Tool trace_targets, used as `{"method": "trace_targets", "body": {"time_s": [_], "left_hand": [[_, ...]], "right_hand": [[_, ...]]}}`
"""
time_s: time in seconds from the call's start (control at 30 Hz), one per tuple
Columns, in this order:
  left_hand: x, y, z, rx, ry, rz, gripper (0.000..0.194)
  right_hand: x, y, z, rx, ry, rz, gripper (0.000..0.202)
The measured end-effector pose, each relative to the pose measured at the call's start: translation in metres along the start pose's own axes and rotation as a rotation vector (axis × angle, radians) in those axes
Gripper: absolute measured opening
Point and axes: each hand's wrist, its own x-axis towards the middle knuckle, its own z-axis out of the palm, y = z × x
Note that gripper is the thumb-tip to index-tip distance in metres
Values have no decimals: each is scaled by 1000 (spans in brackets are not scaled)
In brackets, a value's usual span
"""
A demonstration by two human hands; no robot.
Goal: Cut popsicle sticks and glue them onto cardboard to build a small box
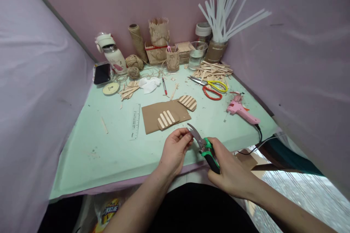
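Note:
My right hand (pixel 228 169) grips pruning shears (pixel 210 156) with green and black handles, at the table's front edge. Their curved blades stand apart and point up and left. The fingers of my left hand (pixel 175 151) are pinched together right beside the blades; whatever small thing they hold is too hidden to make out. Just beyond lies a piece of brown cardboard (pixel 150 114). On it rests a rounded cardboard piece with wooden strips (pixel 166 119) in a row. A second rounded piece with wooden strips (pixel 188 102) overlaps the cardboard's far right corner.
Red and yellow scissors (pixel 214 89) and a pink glue gun (pixel 242 111) with its cord lie to the right. A clear ruler (pixel 135 122) is at left. Behind are a stick pile (pixel 213 70), a water cup (pixel 196 58), glue sticks (pixel 222 14), twine (pixel 133 62) and a bottle (pixel 115 58).

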Motion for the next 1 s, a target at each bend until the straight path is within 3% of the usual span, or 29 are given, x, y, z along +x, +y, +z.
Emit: {"method": "trace_targets", "body": {"time_s": [1.0], "left_hand": [[-2, -4, 0, 86, 35, 34, 21]], "right_hand": [[-6, 0, 4, -116, -15, 26, 46]]}}
